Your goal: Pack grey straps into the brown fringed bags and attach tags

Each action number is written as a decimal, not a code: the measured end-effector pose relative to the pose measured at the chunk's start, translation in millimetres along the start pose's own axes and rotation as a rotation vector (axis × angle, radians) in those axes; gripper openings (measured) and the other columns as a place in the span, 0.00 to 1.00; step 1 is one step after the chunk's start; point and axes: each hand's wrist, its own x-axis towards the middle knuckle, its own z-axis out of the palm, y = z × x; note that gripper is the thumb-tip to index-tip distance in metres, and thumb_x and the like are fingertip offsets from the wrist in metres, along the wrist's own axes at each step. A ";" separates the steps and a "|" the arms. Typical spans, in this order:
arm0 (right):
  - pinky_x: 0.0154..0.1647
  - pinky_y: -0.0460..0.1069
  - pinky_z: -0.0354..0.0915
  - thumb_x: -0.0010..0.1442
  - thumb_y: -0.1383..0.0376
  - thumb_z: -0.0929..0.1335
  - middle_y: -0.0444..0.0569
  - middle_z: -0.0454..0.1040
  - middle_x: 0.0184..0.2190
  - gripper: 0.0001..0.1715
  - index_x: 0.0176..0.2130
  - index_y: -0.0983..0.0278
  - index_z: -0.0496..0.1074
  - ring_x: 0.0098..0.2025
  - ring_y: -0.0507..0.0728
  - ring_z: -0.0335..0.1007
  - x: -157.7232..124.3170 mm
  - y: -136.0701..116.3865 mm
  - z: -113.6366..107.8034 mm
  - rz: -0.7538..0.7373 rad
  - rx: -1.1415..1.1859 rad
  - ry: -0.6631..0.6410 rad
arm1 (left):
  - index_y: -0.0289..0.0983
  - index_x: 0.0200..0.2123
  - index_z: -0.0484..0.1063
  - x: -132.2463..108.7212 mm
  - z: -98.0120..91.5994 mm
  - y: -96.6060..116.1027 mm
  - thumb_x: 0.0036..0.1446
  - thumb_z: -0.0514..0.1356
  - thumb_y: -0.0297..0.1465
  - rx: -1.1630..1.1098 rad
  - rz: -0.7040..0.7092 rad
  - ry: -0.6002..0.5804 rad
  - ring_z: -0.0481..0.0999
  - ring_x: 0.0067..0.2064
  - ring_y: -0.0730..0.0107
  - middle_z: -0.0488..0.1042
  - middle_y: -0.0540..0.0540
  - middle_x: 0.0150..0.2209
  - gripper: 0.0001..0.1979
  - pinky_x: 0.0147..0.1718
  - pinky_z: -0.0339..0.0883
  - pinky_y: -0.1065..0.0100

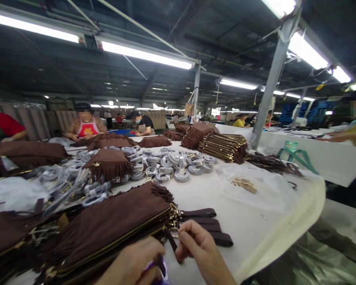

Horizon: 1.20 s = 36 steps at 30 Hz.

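Near the bottom centre, my left hand [136, 261] is curled round a purple and dark thing [158, 273], mostly hidden and blurred. My right hand [197, 247] is closed, thumb against forefinger, and a narrow dark brown strap [171, 240] runs into its fingers. Beside both hands lies a stack of dark brown zipped pouches [115, 219] with fringe and gold zips. Gold clasps [174, 213] cluster at the stack's right end. From there, several brown wrist straps [209, 225] stretch out across the white table, just behind my right hand.
Coiled, wrapped grey straps [172, 164] cover the table's middle. More fringed pouches [109, 162] lie among them, with a gold-zipped stack [224, 146] farther back. Brown tags [245, 185] rest on clear plastic [258, 190]. Co-workers sit beyond, and a metal post [271, 83] rises at right.
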 end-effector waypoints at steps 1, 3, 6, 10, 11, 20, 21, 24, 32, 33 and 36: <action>0.26 0.46 0.64 0.63 0.52 0.63 0.45 0.72 0.23 0.16 0.33 0.62 0.63 0.24 0.52 0.69 3.6 -0.7 -2.3 -0.049 -0.085 0.010 | 0.43 0.48 0.69 3.5 -8.0 -6.6 0.56 0.54 0.26 0.151 -0.004 0.073 0.74 0.47 0.61 0.76 0.46 0.46 0.17 0.48 0.68 0.64; 0.34 0.48 0.67 0.64 0.59 0.61 0.48 0.74 0.31 0.11 0.32 0.62 0.63 0.32 0.54 0.71 10.6 -3.2 -4.2 -0.214 -0.349 -0.018 | 0.40 0.51 0.67 12.0 -23.6 -21.0 0.53 0.53 0.24 0.399 -0.086 0.123 0.73 0.51 0.58 0.75 0.42 0.49 0.21 0.51 0.65 0.60; 0.49 0.50 0.66 0.63 0.70 0.59 0.53 0.73 0.50 0.09 0.33 0.62 0.65 0.48 0.56 0.72 21.0 -5.3 1.1 -0.400 -0.749 -0.144 | 0.37 0.44 0.70 24.3 -43.4 -37.6 0.57 0.49 0.25 0.541 -0.229 -0.022 0.76 0.46 0.55 0.77 0.39 0.44 0.14 0.45 0.67 0.57; 0.50 0.50 0.68 0.60 0.76 0.60 0.56 0.63 0.63 0.12 0.37 0.62 0.68 0.54 0.59 0.71 33.2 -0.4 13.5 -0.412 -1.130 -0.250 | 0.37 0.32 0.68 36.8 -68.8 -43.4 0.61 0.44 0.28 0.447 -0.291 -0.090 0.77 0.36 0.59 0.77 0.42 0.33 0.14 0.36 0.65 0.64; 0.49 0.50 0.69 0.59 0.77 0.60 0.57 0.61 0.64 0.13 0.37 0.63 0.68 0.54 0.59 0.71 35.3 1.3 15.6 -0.427 -1.188 -0.252 | 0.37 0.30 0.67 39.4 -75.3 -43.6 0.61 0.45 0.29 0.392 -0.282 -0.094 0.75 0.35 0.61 0.76 0.43 0.31 0.13 0.35 0.64 0.66; 0.47 0.51 0.70 0.54 0.79 0.61 0.55 0.67 0.60 0.19 0.41 0.65 0.71 0.49 0.60 0.71 39.3 5.6 21.8 -0.564 -1.386 -0.220 | 0.38 0.21 0.61 52.3 -96.7 -51.4 0.57 0.49 0.35 0.091 -0.313 -0.136 0.60 0.25 0.72 0.60 0.54 0.21 0.13 0.24 0.52 0.72; 0.46 0.51 0.71 0.53 0.79 0.61 0.53 0.69 0.58 0.19 0.41 0.64 0.72 0.48 0.60 0.71 39.1 6.7 21.4 -0.549 -1.405 -0.239 | 0.38 0.21 0.62 52.5 -96.2 -52.7 0.58 0.48 0.34 0.119 -0.310 -0.105 0.61 0.24 0.71 0.61 0.53 0.21 0.14 0.24 0.53 0.72; 0.46 0.49 0.70 0.52 0.79 0.62 0.50 0.72 0.56 0.21 0.41 0.64 0.73 0.47 0.59 0.70 38.1 10.8 19.3 -0.543 -1.401 -0.276 | 0.38 0.27 0.68 51.3 -95.2 -57.7 0.61 0.45 0.31 0.274 -0.270 0.022 0.68 0.27 0.68 0.68 0.50 0.23 0.15 0.28 0.58 0.71; 0.48 0.49 0.68 0.57 0.78 0.62 0.51 0.74 0.50 0.16 0.41 0.65 0.72 0.46 0.58 0.68 41.7 7.4 19.2 -0.538 -1.297 -0.266 | 0.41 0.42 0.72 47.6 -97.7 -61.5 0.55 0.49 0.17 0.537 0.224 -0.047 0.66 0.61 0.58 0.53 0.46 0.68 0.19 0.56 0.62 0.60; 0.48 0.49 0.68 0.57 0.78 0.62 0.51 0.74 0.49 0.15 0.40 0.65 0.72 0.45 0.57 0.69 42.1 6.7 19.0 -0.548 -1.281 -0.269 | 0.41 0.40 0.72 48.7 -98.2 -61.2 0.55 0.50 0.17 0.556 0.271 -0.072 0.64 0.62 0.57 0.51 0.47 0.69 0.18 0.57 0.61 0.59; 0.48 0.49 0.68 0.59 0.78 0.61 0.50 0.74 0.50 0.15 0.40 0.65 0.72 0.46 0.57 0.68 42.3 7.0 17.6 -0.574 -1.250 -0.268 | 0.38 0.33 0.75 51.4 -100.9 -62.5 0.55 0.53 0.18 0.609 0.234 -0.135 0.71 0.56 0.57 0.63 0.43 0.63 0.13 0.55 0.63 0.60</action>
